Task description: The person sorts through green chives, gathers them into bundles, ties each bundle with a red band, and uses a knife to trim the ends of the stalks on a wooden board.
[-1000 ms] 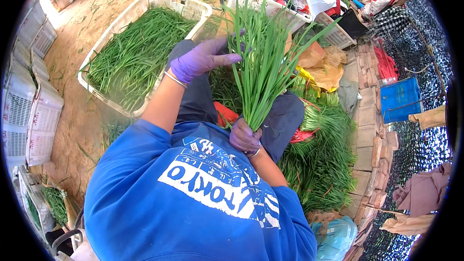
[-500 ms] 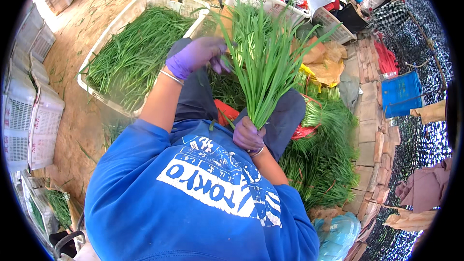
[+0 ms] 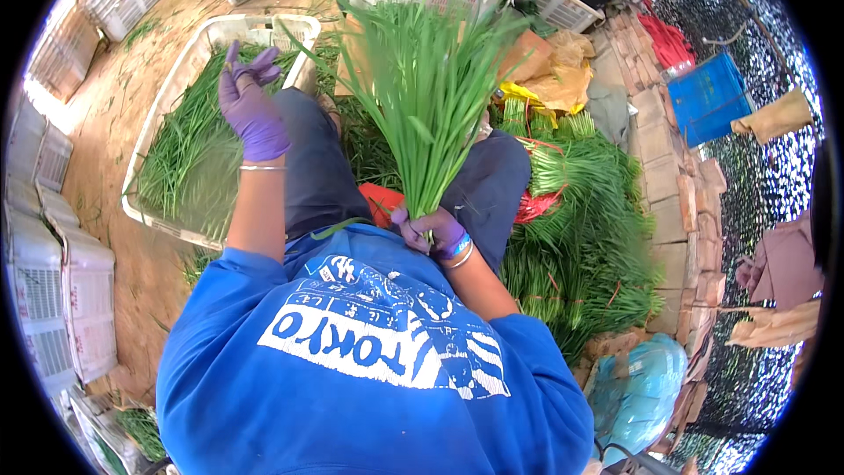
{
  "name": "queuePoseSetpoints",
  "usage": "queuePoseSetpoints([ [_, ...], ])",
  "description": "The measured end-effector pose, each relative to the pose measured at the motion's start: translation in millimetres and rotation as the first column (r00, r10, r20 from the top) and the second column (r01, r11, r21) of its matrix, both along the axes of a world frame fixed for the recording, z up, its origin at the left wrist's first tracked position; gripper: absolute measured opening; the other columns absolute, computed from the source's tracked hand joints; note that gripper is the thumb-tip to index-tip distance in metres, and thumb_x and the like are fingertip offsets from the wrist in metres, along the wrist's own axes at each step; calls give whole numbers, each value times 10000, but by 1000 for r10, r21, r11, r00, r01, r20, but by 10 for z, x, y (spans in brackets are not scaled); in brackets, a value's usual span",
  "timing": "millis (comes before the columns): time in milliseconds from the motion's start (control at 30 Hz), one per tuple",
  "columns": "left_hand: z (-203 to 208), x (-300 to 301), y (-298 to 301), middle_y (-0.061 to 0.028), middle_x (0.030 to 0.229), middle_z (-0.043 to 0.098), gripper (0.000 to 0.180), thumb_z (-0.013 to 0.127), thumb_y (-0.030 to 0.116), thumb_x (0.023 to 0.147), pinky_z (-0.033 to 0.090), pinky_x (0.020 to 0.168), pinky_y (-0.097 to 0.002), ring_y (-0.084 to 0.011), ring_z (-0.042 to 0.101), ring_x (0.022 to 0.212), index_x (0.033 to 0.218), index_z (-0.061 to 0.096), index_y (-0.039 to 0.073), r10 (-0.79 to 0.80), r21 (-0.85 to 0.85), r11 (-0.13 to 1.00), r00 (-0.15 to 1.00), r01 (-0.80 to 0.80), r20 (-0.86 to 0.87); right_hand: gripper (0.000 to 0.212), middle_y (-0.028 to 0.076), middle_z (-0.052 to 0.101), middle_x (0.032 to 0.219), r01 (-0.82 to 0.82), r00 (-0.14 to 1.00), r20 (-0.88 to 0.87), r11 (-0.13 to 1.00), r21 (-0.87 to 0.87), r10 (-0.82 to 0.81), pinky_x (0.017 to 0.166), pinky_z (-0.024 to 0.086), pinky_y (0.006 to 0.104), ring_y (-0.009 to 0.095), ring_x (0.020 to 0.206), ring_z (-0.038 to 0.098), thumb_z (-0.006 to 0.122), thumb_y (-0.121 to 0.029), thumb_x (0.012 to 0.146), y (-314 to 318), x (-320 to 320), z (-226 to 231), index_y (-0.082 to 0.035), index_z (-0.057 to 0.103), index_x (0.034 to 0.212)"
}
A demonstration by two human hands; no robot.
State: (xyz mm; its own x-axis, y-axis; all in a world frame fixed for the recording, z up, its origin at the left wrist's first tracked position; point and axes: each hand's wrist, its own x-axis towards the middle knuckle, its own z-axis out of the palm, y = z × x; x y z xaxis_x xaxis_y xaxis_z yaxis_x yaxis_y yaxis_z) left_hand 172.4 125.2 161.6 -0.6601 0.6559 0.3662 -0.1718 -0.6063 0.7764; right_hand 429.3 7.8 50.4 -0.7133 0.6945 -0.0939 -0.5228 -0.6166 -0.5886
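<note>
Your right hand [image 3: 431,230] grips the bunch of green stalks [image 3: 425,136] by its base, fanned out in front of you, while your left hand [image 3: 252,110] (fingers parted, apparently empty) has swung away toward the white crate [image 3: 294,31], leaving the bunch supported one-handed.

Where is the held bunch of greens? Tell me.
In the head view, the held bunch is upper centre, in the right hand, above the blue shirt.
</note>
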Motion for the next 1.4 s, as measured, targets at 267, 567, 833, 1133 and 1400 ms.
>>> queuePoseSetpoints([
  [267, 370, 288, -293, -153, 1181, 501, 333, 363, -5, 878, 462, 776, -281, -181, 557, 900, 1197, 457, 5, 30, 282, 953, 885, 115, -464, 317, 106, 541, 637, 110, 965, 239, 994, -4, -106, 424, 382, 220, 131, 458, 482, 610, -70, 684, 107, -87, 0, 33, 536, 975],
  [567, 566, 617, -585, -105, 1134, 546, 407, 602, 64, 763, 451, 768, -266, -135, 540, 898, 1157, 508, 22, -590, -266, 807, 702, 527, -399, 340, 111, 574, 674, 22, 944, 325, 994, 104, -55, 471, 423, 220, 132, 518, 526, 635, -69, 678, 117, -121, -28, 45, 532, 982],
  [833, 112, 585, -252, -164, 1068, 564, 883, 713, 313, 670, 441, 791, -305, -225, 571, 914, 1339, 208, 37, -690, -557, 719, 522, 414, -502, 308, 123, 593, 711, -15, 923, 379, 977, 214, -69, 501, 442, 216, 131, 565, 554, 629, -57, 703, 87, -177, -63, 53, 544, 978],
  [1133, 182, 533, -229, -142, 1103, 538, 661, 667, 187, 722, 449, 790, -294, -173, 535, 967, 1279, 349, 28, -667, -399, 733, 697, 551, -263, 286, 95, 599, 736, 32, 902, 408, 964, 265, -142, 512, 453, 220, 123, 579, 562, 614, -51, 725, 95, -216, -107, 35, 554, 991],
  [1400, 244, 313, -68, -157, 1181, 466, 657, 603, 139, 788, 439, 842, -295, -197, 524, 997, 1322, 243, 12, -422, -204, 897, 897, 393, -131, 343, 82, 603, 792, 92, 873, 455, 975, 203, -177, 532, 462, 226, 121, 592, 568, 614, -46, 729, 123, -205, -208, 14, 536, 1058],
])
